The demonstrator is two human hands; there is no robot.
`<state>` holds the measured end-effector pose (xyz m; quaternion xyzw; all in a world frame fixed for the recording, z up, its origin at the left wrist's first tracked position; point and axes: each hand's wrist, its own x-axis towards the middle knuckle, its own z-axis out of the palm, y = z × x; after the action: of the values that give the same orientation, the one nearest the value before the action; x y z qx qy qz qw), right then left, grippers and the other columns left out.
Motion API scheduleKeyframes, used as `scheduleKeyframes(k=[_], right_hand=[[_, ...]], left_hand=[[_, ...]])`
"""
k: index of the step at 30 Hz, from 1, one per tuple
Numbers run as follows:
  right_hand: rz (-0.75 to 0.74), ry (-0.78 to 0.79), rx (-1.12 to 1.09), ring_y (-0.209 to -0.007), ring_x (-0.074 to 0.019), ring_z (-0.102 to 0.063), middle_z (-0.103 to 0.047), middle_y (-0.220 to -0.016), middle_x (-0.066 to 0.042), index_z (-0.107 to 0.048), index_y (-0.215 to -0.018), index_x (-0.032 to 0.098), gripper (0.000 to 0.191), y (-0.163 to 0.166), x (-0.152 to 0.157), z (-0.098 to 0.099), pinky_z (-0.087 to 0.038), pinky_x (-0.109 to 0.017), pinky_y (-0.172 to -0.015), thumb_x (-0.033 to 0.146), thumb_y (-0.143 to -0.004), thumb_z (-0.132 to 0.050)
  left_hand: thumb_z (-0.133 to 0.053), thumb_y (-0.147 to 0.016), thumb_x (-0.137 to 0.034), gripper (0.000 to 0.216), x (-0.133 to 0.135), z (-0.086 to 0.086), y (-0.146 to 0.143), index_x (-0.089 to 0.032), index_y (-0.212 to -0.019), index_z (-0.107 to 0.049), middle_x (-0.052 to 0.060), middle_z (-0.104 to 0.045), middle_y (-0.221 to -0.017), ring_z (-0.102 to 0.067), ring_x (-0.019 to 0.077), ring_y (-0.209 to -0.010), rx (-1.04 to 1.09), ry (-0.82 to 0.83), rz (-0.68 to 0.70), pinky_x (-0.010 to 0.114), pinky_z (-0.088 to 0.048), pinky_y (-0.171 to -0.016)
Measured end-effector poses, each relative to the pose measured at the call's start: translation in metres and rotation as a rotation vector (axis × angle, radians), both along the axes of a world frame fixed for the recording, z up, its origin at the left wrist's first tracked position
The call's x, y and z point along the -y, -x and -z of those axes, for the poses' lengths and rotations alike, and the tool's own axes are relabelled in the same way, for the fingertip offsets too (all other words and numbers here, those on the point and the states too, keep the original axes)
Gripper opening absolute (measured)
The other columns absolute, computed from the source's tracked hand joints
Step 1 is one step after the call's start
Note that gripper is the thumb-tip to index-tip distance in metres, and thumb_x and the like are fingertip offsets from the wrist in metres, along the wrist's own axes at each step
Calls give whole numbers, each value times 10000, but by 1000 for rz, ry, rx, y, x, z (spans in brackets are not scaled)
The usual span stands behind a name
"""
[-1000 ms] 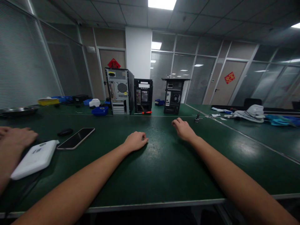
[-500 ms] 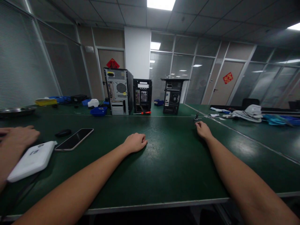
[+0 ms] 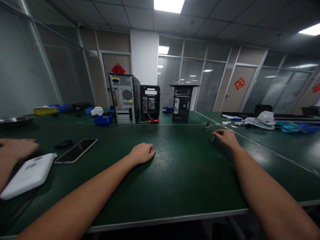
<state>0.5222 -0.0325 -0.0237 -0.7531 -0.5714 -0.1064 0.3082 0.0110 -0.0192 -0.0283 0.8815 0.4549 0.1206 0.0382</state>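
Observation:
My left hand (image 3: 142, 153) rests on the green table (image 3: 175, 166) near its middle, fingers loosely curled under with nothing in them. My right hand (image 3: 227, 138) reaches further out to the right, fingers bent down and pressed together over a small dark thing (image 3: 212, 140) that I cannot make out. A small metal part (image 3: 207, 126) stands just beyond it, apart from the hand.
Another person's hand (image 3: 17, 148) lies at the left by a white device (image 3: 27, 175). Near these lie a phone (image 3: 76, 150) and a black object (image 3: 63, 144). Three computer cases (image 3: 124, 98) stand at the back beside a red screwdriver (image 3: 152, 121) and a blue bin (image 3: 102, 120). A white cap (image 3: 265, 118) lies far right.
My right hand has moved right and outward across the table to the small dark thing near the metal part. My left hand has stayed put. The view shifted slightly.

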Motion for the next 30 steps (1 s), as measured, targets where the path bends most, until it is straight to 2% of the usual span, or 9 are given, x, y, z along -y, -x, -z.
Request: scheduleKeyframes(k=[5, 20, 25, 30], right_hand=[[0, 14, 25, -950, -268, -692, -770, -1014, -84, -769, -1036, 211, 311, 1, -1, 2, -506, -364, -835, 371, -862, -566], [-6, 36, -20, -936, -277, -699, -773, -984, -96, -782, -1029, 199, 337, -7, -2, 1, -516, -376, -832, 379, -815, -595], [-2, 115, -48, -917, -279, -706, -776, -949, -89, -798, -962, 213, 304, -4, -1, 0, -522, -370, -823, 403, -794, -630], [-39, 50, -46, -901, -272, -705, -775, -941, -93, -800, -943, 211, 325, -1, 1, 0, -523, -363, -817, 443, -793, -630]], left_hand=[[-529, -910, -468, 290, -1, 1, 0, -228, -779, -623, 67, -686, -787, -645, 236, -729, 13, -5, 1, 294, -404, -619], [-519, -914, -464, 290, 0, -1, 1, -227, -784, -625, 66, -688, -796, -643, 229, -732, -2, -7, 6, 287, -380, -588], [-522, -915, -468, 294, -1, -1, 1, -224, -792, -632, 66, -688, -794, -641, 225, -729, 7, 8, 7, 285, -379, -588], [-529, -910, -452, 279, -1, -1, 1, -225, -782, -627, 63, -685, -783, -636, 231, -721, 17, 8, 17, 292, -388, -597]])
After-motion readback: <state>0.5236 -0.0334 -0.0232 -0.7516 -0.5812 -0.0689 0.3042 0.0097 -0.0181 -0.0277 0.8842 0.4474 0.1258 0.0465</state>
